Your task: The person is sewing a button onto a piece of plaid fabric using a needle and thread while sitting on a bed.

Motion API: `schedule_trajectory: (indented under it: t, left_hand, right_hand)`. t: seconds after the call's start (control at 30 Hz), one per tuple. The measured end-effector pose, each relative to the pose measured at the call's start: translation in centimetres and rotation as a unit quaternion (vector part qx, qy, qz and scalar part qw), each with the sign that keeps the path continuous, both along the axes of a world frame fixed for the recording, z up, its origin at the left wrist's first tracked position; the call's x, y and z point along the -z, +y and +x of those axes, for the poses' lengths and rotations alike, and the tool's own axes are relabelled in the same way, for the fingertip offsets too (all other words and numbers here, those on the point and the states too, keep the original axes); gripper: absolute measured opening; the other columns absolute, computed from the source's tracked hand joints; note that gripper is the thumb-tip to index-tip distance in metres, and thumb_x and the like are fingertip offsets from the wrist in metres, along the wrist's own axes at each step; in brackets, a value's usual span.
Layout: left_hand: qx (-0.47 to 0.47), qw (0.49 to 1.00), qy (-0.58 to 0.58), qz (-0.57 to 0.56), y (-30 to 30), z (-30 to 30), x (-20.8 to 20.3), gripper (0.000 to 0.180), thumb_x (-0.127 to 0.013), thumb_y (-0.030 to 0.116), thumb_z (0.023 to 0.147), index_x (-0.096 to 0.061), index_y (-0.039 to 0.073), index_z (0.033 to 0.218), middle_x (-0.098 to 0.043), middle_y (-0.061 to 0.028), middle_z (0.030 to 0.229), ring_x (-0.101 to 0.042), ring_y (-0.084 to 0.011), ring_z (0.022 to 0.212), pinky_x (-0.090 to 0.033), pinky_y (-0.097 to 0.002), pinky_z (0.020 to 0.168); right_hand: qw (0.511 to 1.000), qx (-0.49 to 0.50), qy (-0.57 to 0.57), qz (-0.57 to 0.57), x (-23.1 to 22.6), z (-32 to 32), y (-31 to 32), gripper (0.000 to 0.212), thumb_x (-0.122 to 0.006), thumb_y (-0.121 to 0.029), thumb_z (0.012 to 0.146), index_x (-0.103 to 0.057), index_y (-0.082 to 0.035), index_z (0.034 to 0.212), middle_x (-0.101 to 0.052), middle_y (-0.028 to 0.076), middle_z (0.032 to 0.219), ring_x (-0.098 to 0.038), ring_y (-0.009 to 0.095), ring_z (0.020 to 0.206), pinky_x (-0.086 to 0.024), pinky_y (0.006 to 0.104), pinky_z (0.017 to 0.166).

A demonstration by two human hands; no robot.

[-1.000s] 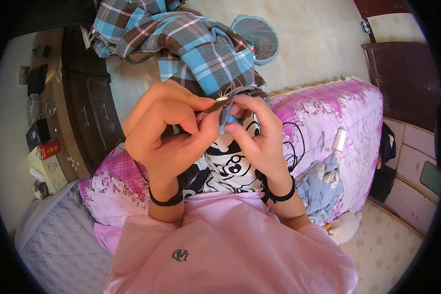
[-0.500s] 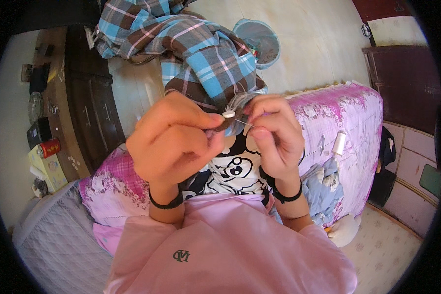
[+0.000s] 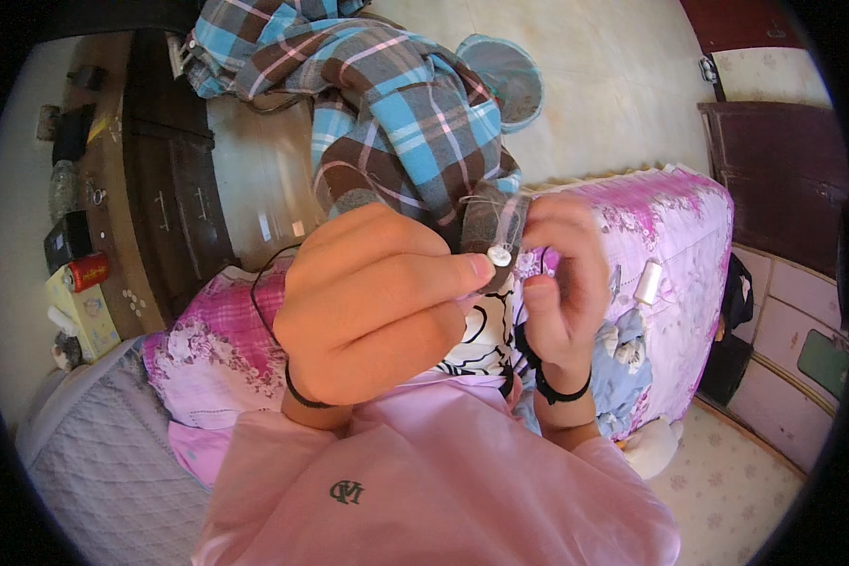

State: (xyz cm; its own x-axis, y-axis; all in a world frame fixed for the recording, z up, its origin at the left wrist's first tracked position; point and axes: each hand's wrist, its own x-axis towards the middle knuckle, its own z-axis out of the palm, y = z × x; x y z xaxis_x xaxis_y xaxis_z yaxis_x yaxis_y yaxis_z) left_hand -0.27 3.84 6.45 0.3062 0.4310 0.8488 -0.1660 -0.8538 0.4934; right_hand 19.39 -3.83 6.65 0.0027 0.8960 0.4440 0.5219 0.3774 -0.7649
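Observation:
A plaid shirt (image 3: pixel 401 113) in blue, grey and brown stretches away from me. My left hand (image 3: pixel 377 302) is closed, pinching a grey-brown edge of it between thumb and fingers. Beside the thumb tip, a small white button (image 3: pixel 499 256) lies against the cloth, with loose pale threads (image 3: pixel 491 203) above it. My right hand (image 3: pixel 568 269) is just right of the button. Its thumb stands apart from the curled fingers, whose tips reach the cloth's edge and are partly hidden there. No needle can be made out.
On the pink flowered bedspread (image 3: pixel 684 245) at right lie a white thread spool (image 3: pixel 648 282) and a bluish-grey cloth (image 3: pixel 618 368). A blue bin (image 3: pixel 514 80) stands on the floor ahead. At left, a wooden cabinet (image 3: pixel 165 160) carries a red can (image 3: pixel 90 272) and other items.
Both hands and the button have shifted right. The left hand has turned, showing more of its back. The needle seen in my right fingers is no longer visible, and the right thumb has parted from them.

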Motion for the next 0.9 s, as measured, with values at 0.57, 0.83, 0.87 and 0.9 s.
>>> schedule_trajectory:
  t: [0.57, 0.83, 0.87, 0.9]
  left_hand:
    - [0.045, 0.997, -0.041, -0.044, -0.1, 0.1, 0.0, 0.02, -0.077, -0.004, 0.063, -0.058, 0.001, 0.067, -0.073, -0.0216, 0.088, -0.056, -0.0216, 0.057, -0.04, -0.0286, 0.048]
    - [0.049, 0.996, -0.065, -0.027, 0.3, 0.2, 0.4, 0.021, -0.077, -0.004, 0.064, -0.058, 0.003, 0.068, -0.072, -0.0209, 0.088, -0.056, -0.0214, 0.058, -0.038, -0.0287, 0.047]
    - [0.055, 0.996, -0.06, -0.023, 0.4, 0.0, 0.4, 0.021, -0.077, -0.004, 0.064, -0.058, 0.003, 0.069, -0.072, -0.0207, 0.089, -0.056, -0.0213, 0.058, -0.038, -0.0289, 0.047]
    - [0.062, 0.996, -0.054, -0.02, 0.5, 0.0, 0.4, 0.021, -0.077, -0.004, 0.065, -0.058, 0.003, 0.069, -0.072, -0.0205, 0.09, -0.056, -0.0212, 0.058, -0.038, -0.0291, 0.048]
  right_hand:
    - [0.954, -0.218, 0.197, -0.066, -2.5, 1.1, 3.8, 0.006, -0.073, 0.0, 0.084, -0.068, -0.001, 0.086, -0.066, 0.011, 0.091, -0.061, 0.022, 0.085, -0.046, 0.033, 0.081]
    - [0.95, -0.113, 0.285, -0.057, -2.1, 0.4, 3.0, 0.019, -0.064, -0.006, 0.095, -0.059, 0.005, 0.11, -0.062, 0.011, 0.102, -0.057, 0.017, 0.094, -0.046, 0.0302, 0.084]
    - [0.95, -0.112, 0.285, -0.057, -2.3, 0.1, 3.0, 0.019, -0.064, -0.006, 0.095, -0.059, 0.005, 0.11, -0.062, 0.011, 0.102, -0.057, 0.017, 0.094, -0.046, 0.0302, 0.084]
    - [0.95, -0.091, 0.296, -0.046, -2.5, -0.1, 2.9, 0.019, -0.067, -0.006, 0.092, -0.061, 0.003, 0.108, -0.061, 0.011, 0.101, -0.057, 0.017, 0.093, -0.047, 0.0307, 0.083]
